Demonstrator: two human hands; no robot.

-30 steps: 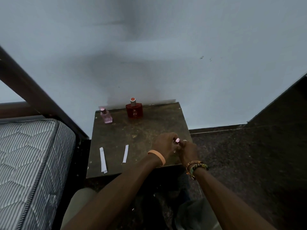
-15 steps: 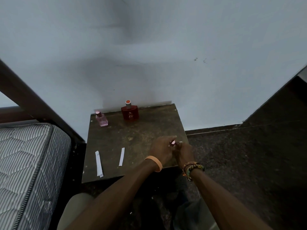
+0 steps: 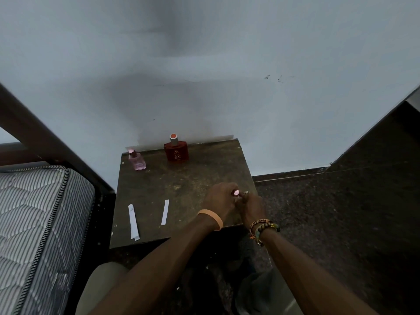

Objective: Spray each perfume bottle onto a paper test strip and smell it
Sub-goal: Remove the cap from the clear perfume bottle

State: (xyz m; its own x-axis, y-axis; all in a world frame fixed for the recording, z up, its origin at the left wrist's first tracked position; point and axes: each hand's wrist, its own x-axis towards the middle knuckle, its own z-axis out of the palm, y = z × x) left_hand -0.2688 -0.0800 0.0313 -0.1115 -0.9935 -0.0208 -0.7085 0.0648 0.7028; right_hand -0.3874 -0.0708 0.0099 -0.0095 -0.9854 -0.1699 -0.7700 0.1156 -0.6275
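Note:
A red perfume bottle and a small pink perfume bottle stand upright at the back of the dark table. Two white paper strips lie near the front: one strip at the left, another strip beside it. At the table's right front, my left hand and my right hand are pressed together around a third small bottle, of which only the shiny pink top shows. The rest of that bottle is hidden by my fingers.
A striped mattress with a dark bed frame lies close on the left. A pale wall rises right behind the table. Dark stone floor spreads to the right.
Both hands stay together on the small bottle at the table's right front. The camera shifted slightly; the bottles and strips have not moved on the table.

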